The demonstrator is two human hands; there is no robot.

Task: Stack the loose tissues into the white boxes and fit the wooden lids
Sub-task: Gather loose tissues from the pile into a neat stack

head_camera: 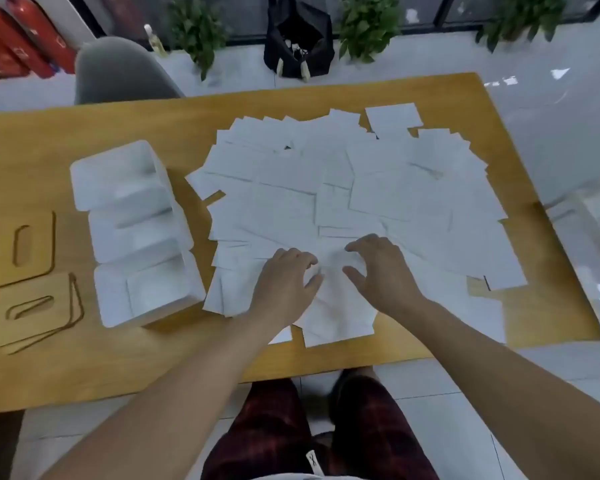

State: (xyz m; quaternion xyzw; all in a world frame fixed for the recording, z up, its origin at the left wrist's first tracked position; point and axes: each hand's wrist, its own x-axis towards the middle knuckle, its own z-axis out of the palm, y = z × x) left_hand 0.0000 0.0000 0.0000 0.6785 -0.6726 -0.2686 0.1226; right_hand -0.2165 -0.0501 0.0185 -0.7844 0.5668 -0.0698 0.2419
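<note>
Near the front edge of the tabletop [125, 362], my left hand [284, 289] and my right hand [381, 271] lie close together on the loose tissues [343, 202], palms down, fingers bent over the top sheets. My left thumb and fingers crumple a bit of tissue between them, so that hand has a light pinch on the paper; my right hand is spread with the fingers curved and pressing on the sheets, and I cannot tell whether it has actually caught one. The tissues lie in a wide, overlapping heap that covers the middle and right of the tabletop, reaching almost to the back edge and the right edge, with a few sheets close to the front edge beneath my wrists. Left of the heap the white boxes [136, 233] stand in a row running from front to back, touching one another, all without lids. Further left, near the left edge, the wooden lids [28, 282] lie flat, one slotted lid apart at the back and others in a loose stack at the front. I can read no writing on boxes, lids or tissues. Beyond the back edge stand a grey chair [118, 71], a black bag [298, 39] and green plants [368, 26].
</note>
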